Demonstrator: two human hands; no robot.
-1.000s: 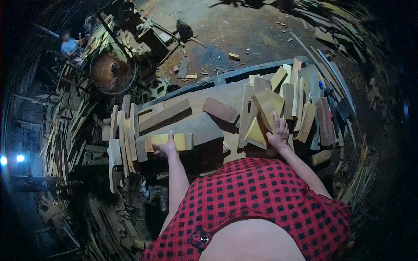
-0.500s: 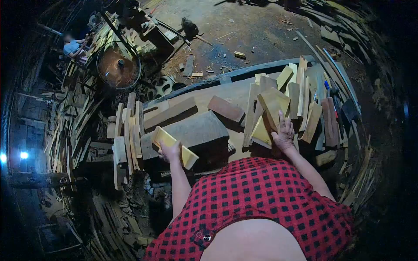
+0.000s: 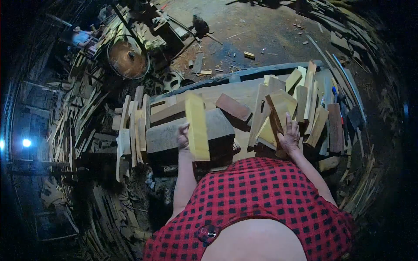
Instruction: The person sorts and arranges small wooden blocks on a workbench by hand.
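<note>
My left hand [image 3: 183, 137] is closed on a pale yellow wooden block [image 3: 197, 128], held nearly upright above a thick grey timber [image 3: 167, 138]. On the right, my right hand [image 3: 289, 137] grips the lower end of a dark-brown-edged wooden board [image 3: 273, 116], thumb against its edge and fingers pointing up. A pale wooden piece [image 3: 266, 133] leans just left of that edge, partly covered by it. Behind my right hand, a yellowish board face [image 3: 286, 104] shows among other upright pieces.
A reddish wooden block [image 3: 234, 107] lies on the bench [image 3: 209, 93]. Several wood pieces stand at the left [image 3: 137, 126] and right [image 3: 320, 126]. A round wheel-like object [image 3: 126, 61] is at the back left, near a person in blue [image 3: 80, 38]. Scrap litters the floor.
My left hand has raised and turned the yellow block from a slant to nearly upright. The brown-edged board at my right hand stands steeper. The whole view has shifted slightly.
</note>
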